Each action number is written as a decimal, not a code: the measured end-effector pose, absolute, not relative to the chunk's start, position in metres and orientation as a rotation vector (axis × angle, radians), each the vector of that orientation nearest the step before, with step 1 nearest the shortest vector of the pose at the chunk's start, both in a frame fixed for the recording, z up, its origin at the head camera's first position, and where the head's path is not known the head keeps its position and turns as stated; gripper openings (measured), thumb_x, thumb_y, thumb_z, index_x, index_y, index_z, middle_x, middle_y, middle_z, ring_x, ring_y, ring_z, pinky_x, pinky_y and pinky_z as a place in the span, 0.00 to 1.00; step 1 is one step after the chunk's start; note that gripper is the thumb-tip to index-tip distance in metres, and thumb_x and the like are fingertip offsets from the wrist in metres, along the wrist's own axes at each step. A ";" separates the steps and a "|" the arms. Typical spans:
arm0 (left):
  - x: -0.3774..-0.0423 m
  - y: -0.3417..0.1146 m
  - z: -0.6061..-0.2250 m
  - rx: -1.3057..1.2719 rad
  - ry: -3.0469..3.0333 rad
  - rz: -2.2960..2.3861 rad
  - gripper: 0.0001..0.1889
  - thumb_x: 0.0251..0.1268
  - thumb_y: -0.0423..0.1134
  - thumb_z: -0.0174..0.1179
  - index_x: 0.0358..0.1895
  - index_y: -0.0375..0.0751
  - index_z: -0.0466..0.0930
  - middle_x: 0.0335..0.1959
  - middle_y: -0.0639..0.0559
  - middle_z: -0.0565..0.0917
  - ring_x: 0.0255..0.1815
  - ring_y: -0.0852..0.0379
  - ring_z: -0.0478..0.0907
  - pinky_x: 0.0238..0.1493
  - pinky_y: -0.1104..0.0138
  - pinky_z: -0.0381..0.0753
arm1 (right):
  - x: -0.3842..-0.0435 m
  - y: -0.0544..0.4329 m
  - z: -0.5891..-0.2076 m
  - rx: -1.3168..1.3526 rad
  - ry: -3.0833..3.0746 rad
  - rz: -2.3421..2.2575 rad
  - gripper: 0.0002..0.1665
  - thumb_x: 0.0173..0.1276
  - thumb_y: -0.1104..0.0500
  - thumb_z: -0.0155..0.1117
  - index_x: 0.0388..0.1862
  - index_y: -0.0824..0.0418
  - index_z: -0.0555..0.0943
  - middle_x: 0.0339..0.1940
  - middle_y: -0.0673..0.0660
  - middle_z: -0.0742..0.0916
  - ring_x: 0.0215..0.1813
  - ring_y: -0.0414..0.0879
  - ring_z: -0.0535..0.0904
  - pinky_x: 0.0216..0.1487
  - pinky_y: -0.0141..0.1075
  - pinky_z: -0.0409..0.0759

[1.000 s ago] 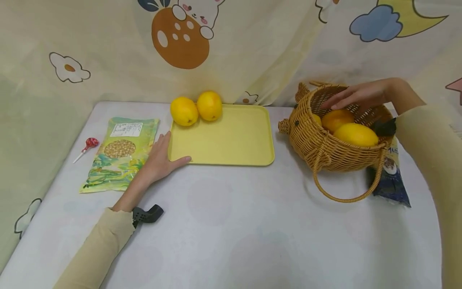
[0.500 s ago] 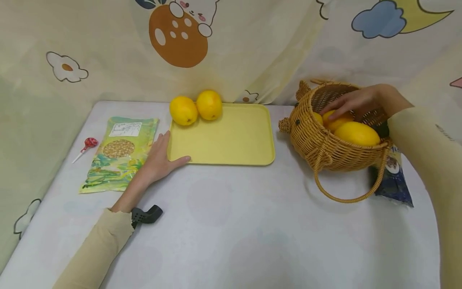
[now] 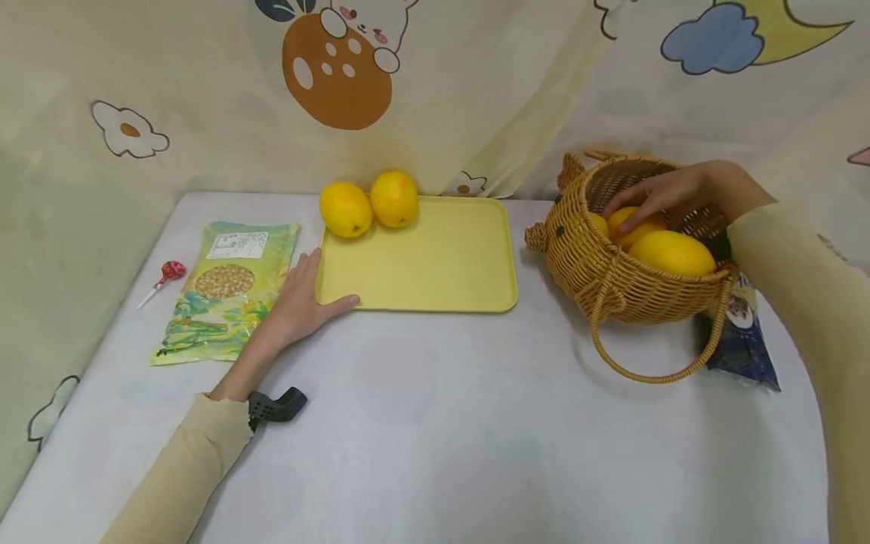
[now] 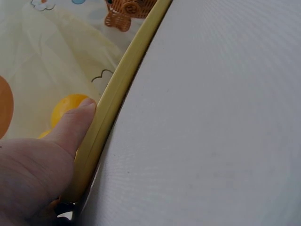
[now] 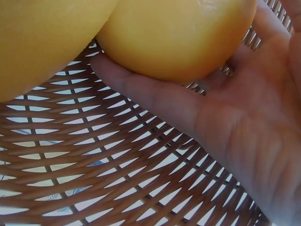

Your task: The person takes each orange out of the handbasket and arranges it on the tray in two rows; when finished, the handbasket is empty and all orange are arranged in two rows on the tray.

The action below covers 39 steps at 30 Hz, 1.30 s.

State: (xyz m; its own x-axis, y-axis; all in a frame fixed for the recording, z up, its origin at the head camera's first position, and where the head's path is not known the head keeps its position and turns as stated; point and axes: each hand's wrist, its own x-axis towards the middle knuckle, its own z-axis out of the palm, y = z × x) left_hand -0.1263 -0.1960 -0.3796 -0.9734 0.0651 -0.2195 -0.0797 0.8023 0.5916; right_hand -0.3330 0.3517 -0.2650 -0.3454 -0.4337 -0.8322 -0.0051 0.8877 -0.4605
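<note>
In the head view my left hand (image 3: 292,302), its fingers spread, touches the left front corner of a yellow tray (image 3: 435,264). Its thumb (image 4: 75,125) lies against the tray rim in the left wrist view. Two yellow lemon-like fruits (image 3: 370,205) sit at the tray's back left. My right hand (image 3: 680,193) reaches inside a wicker basket (image 3: 598,283) and grips a round yellow-orange fruit (image 5: 178,37), thumb on the near side. A larger oval yellow fruit (image 3: 673,253) lies in front of it, and part of another (image 3: 598,223) shows at the left.
A green bag of yellow grains (image 3: 224,295) lies left of the tray, partly under my left forearm. Farther left is a red lollipop (image 3: 170,272). Behind the basket's right side lies a dark blue packet (image 3: 741,340). The basket handle (image 3: 659,378) hangs forward over the white table (image 3: 435,423).
My right hand has moved lower into the basket and taken hold of the yellow-orange fruit. The left hand stays at the tray's corner.
</note>
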 end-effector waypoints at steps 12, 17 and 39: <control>-0.127 -0.195 -0.382 -0.005 2.764 0.922 0.61 0.58 0.68 0.58 0.78 0.40 0.26 0.80 0.37 0.31 0.80 0.37 0.29 0.77 0.39 0.36 | -0.329 0.349 -0.262 -0.376 1.985 -0.454 0.29 0.75 0.51 0.53 0.70 0.58 0.61 0.62 0.63 0.70 0.48 0.50 0.79 0.50 0.43 0.83; -0.127 -0.194 -0.383 -0.012 2.749 0.924 0.62 0.57 0.69 0.58 0.78 0.41 0.25 0.80 0.38 0.30 0.81 0.38 0.28 0.77 0.39 0.36 | -0.322 0.345 -0.250 -0.435 2.041 -0.399 0.31 0.74 0.50 0.55 0.71 0.58 0.62 0.66 0.65 0.66 0.49 0.52 0.77 0.48 0.43 0.83; -0.128 -0.197 -0.385 -0.007 2.758 0.919 0.62 0.57 0.69 0.58 0.78 0.41 0.25 0.79 0.36 0.30 0.80 0.36 0.29 0.76 0.38 0.36 | -0.292 0.318 -0.170 -0.734 2.495 -0.542 0.30 0.72 0.60 0.56 0.71 0.47 0.64 0.50 0.54 0.77 0.43 0.44 0.74 0.43 0.24 0.78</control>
